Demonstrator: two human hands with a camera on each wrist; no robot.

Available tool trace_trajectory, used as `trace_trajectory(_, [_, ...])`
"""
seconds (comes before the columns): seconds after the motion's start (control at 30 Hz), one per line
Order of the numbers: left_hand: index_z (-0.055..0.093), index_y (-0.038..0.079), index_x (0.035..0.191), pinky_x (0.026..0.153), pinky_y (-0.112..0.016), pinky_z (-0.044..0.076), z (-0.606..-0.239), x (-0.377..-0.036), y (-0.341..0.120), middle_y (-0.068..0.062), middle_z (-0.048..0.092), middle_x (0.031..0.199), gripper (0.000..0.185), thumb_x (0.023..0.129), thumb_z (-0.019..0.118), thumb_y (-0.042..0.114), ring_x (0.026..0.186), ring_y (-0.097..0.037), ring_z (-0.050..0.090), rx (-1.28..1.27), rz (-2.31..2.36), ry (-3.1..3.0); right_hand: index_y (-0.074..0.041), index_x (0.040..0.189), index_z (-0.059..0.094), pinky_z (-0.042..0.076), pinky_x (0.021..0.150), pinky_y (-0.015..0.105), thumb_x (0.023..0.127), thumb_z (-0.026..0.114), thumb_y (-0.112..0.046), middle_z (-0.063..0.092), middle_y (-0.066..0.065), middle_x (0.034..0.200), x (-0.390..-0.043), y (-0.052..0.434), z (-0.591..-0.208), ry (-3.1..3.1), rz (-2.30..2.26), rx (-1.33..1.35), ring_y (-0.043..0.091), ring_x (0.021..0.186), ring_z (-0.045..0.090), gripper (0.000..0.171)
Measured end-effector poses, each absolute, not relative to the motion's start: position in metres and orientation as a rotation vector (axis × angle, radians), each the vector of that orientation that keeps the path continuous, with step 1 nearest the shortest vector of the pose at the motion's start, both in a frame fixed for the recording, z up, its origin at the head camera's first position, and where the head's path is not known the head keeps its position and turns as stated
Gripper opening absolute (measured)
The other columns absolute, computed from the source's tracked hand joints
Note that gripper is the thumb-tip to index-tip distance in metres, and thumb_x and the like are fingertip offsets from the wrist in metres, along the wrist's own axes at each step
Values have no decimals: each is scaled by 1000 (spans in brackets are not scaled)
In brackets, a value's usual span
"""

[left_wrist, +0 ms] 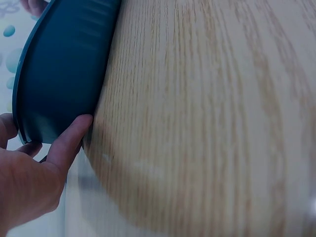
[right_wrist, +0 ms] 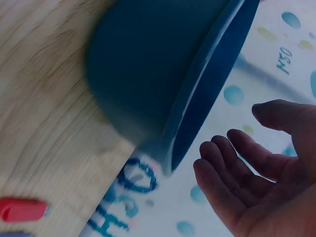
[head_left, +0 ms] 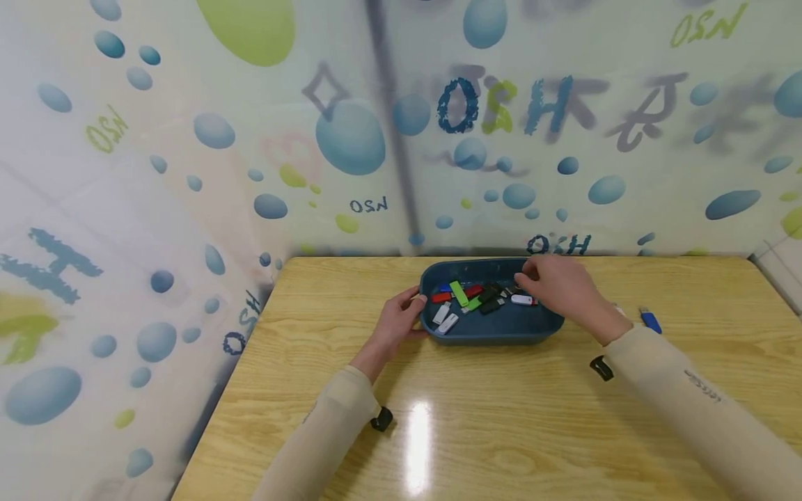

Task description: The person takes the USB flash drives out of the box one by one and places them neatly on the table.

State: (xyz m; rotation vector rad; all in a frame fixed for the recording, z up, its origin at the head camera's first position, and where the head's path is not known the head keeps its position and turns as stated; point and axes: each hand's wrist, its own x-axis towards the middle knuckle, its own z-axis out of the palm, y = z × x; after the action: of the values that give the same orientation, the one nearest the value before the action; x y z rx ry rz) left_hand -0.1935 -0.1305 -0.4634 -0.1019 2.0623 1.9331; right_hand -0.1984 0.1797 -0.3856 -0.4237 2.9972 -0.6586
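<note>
The blue tray point(head_left: 495, 330) stands near the far edge of the wooden table point(head_left: 501, 431), holding many small USB sticks point(head_left: 459, 293). The left hand point(head_left: 401, 321) grips its left rim. The right hand point(head_left: 557, 285) hovers over the tray's right part, fingers relaxed and holding nothing. A blue stick point(head_left: 650, 321) lies on the table to the right.

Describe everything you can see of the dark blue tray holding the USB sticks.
The dark blue oval plastic tray sits flat on the light wooden table, near its far edge by the patterned wall. It has smooth, rounded walls and a thin rim, and looks matte and undamaged. Inside lies a loose pile of small USB sticks in white, green, red, black and blue. The left hand grips its left end, with the thumb over the rim; the right hand hovers over its right side, fingers relaxed.
</note>
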Motion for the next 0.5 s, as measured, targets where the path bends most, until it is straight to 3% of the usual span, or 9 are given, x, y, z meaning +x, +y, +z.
trace_trajectory(0.13, [46,12,157,85,-47,62,-464,-194,-130,-19,57,144,51,109,55,28,122,-32,63,-108,1929,2057,-3,93,72,41,53,33,103,64,-24,60,0,64,-207,164,-388,2960,-639,-444,17,56,52,24])
trace_trajectory(0.27, [46,11,157,84,-47,62,-463,-193,-130,-19,56,146,51,110,54,28,122,-32,63,-108,1924,2064,-10,71,64,33,49,30,104,64,-26,46,-2,53,-215,149,-390,2934,-600,-439,16,49,43,36])
trace_trajectory(0.4, [45,11,157,85,-48,62,-462,-193,-130,-20,55,146,51,110,53,28,123,-33,62,-103,1924,2064,-14,57,52,30,47,28,104,62,-29,36,-3,49,-222,139,-391,2884,-542,-379,14,44,37,51])
trace_trajectory(0.5, [46,11,157,85,-48,62,-462,-193,-129,-20,56,146,50,110,53,27,123,-34,62,-102,1926,2062,-15,56,50,32,46,28,105,60,-31,38,-3,49,-226,132,-393,2857,-483,-345,14,43,39,53])
